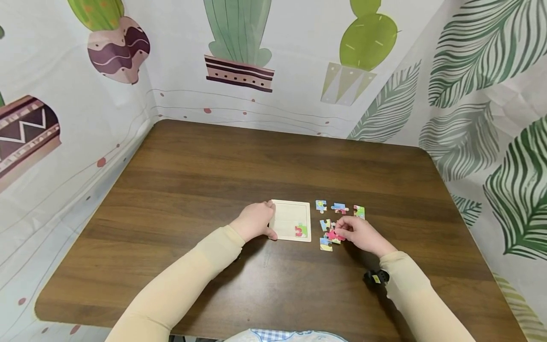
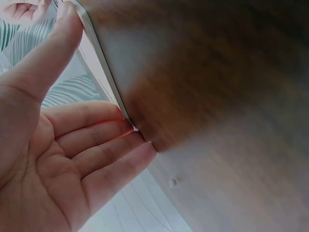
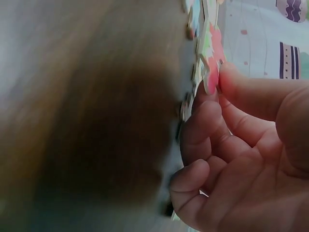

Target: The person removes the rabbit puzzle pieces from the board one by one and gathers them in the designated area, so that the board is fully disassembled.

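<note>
My left hand (image 1: 255, 221) rests along the left edge of a square wooden puzzle tray (image 1: 290, 201). In the left wrist view its fingers (image 2: 113, 154) are nearly straight, the tips touching the tray's side, with the thumb at another spot on that side. One red and green puzzle piece (image 1: 301, 230) lies in the tray's lower right corner. To the right of the tray, my right hand (image 1: 361, 233) pinches a pink-red puzzle piece (image 3: 212, 63) between thumb and forefinger. That piece is over other loose pieces; the right hand's remaining fingers are curled.
Several loose puzzle pieces lie right of the tray, among them a blue one with yellow (image 1: 321, 205), a blue and red one (image 1: 340, 208), a green one (image 1: 359, 211) and a pale blue one (image 1: 326, 244). Patterned cloth (image 1: 299, 104) hangs behind the brown table (image 1: 192, 166).
</note>
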`<state>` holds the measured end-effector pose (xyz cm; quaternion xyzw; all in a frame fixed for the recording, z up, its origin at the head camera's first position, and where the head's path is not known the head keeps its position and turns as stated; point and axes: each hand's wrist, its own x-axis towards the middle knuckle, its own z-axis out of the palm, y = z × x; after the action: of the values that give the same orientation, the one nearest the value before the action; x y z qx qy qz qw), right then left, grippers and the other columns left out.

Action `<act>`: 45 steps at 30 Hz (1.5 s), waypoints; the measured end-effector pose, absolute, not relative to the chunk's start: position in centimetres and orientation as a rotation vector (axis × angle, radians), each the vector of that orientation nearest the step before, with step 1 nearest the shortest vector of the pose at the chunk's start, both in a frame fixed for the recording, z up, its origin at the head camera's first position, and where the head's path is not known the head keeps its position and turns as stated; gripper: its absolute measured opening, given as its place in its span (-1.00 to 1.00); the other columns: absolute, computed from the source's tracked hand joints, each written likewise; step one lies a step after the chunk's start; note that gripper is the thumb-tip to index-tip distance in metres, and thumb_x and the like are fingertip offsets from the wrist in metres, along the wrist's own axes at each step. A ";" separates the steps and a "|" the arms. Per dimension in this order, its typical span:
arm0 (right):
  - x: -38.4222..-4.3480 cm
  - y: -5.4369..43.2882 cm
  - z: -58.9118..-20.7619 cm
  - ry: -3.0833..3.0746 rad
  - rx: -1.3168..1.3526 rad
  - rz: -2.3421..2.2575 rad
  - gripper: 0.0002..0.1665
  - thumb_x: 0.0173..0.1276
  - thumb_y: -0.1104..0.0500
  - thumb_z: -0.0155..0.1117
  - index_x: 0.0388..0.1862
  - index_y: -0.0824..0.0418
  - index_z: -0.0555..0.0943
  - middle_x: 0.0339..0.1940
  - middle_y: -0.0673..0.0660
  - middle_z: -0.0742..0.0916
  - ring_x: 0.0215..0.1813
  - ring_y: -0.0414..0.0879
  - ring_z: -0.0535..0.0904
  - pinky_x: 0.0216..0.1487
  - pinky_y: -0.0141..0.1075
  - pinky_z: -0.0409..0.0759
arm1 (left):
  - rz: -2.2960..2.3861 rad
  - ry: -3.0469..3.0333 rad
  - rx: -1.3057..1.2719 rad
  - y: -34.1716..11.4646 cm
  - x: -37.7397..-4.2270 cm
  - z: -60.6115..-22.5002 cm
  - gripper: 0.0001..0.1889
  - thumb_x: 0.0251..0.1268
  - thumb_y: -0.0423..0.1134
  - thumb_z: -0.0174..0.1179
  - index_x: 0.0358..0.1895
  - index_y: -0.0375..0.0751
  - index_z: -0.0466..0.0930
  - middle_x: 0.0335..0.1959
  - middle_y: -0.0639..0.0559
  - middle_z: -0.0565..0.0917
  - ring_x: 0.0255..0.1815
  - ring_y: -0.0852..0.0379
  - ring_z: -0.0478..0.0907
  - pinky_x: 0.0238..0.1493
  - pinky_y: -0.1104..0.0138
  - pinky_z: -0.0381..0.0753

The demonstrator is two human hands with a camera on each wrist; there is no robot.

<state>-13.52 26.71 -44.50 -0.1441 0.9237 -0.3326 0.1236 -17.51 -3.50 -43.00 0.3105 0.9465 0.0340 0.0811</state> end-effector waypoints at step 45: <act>-12.4 28.0 -44.6 2.835 -0.241 -0.888 -0.91 0.23 0.20 0.34 -0.37 0.16 0.59 -0.56 -0.02 0.55 -0.48 -0.16 0.41 -0.43 -0.35 0.38 | 0.074 2.823 0.922 -3.5 -17.6 -43.1 -0.05 -0.28 0.20 0.46 0.18 -0.41 0.45 0.21 -0.24 0.51 -0.02 -0.10 0.62 -0.06 0.20 0.62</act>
<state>-12.35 28.02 -44.60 -0.0807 0.9481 -0.2969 0.0803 -17.65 -3.45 -43.08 0.3093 0.9468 0.0248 0.0852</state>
